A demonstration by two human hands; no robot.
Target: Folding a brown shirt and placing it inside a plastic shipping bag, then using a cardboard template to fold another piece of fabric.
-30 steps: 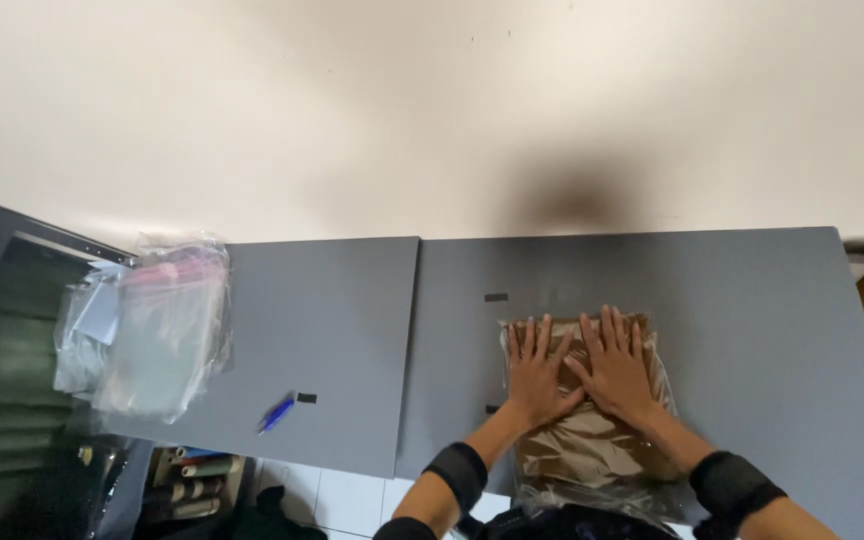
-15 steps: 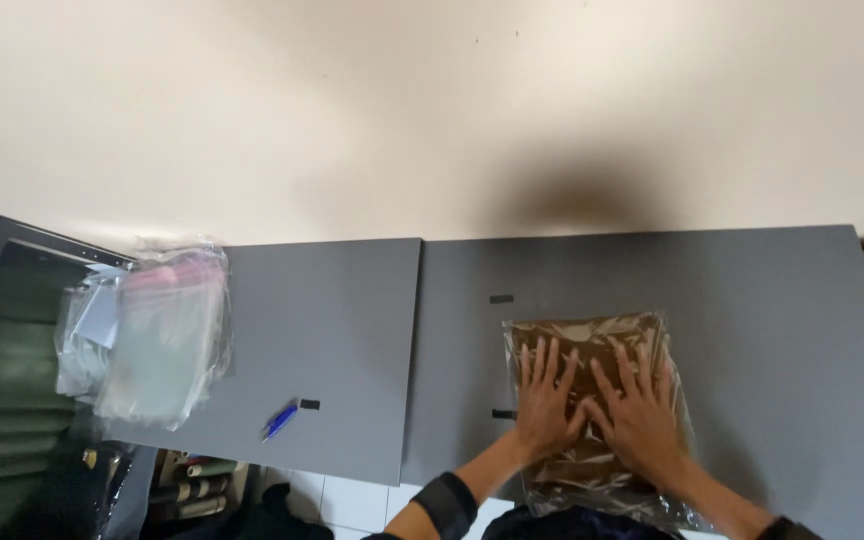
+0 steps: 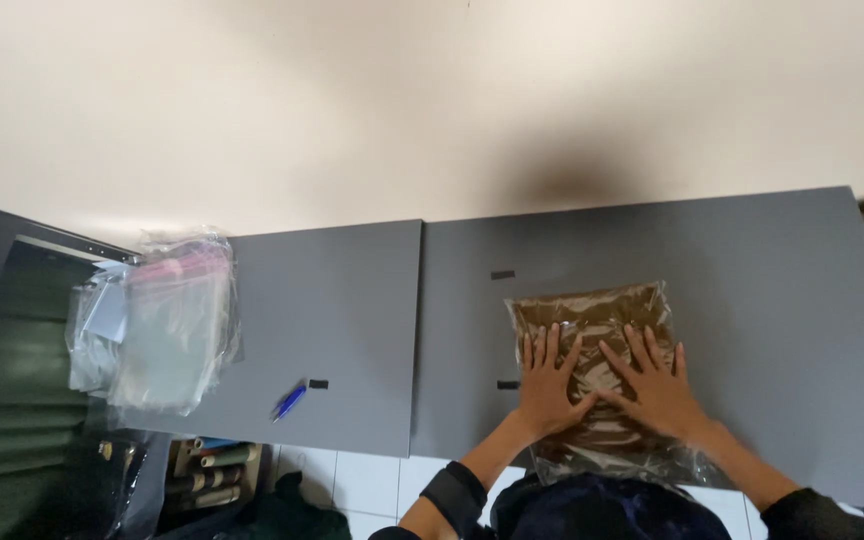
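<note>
While both palms lie flat, fingers spread, my left hand (image 3: 549, 385) and right hand (image 3: 655, 388) press the clear plastic bag of brown fabric (image 3: 597, 375) onto the grey bench (image 3: 752, 300), grasping nothing. Its upper half looks flattened; the crinkled near end overhanging the edge remains.

Glossy clear plastic bag (image 3: 592, 330); matt smooth grey table (image 3: 772, 290).

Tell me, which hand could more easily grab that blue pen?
Probably the left hand: it lies flat on the clear bag on the side toward the blue pen; the right hand is farther.
</note>
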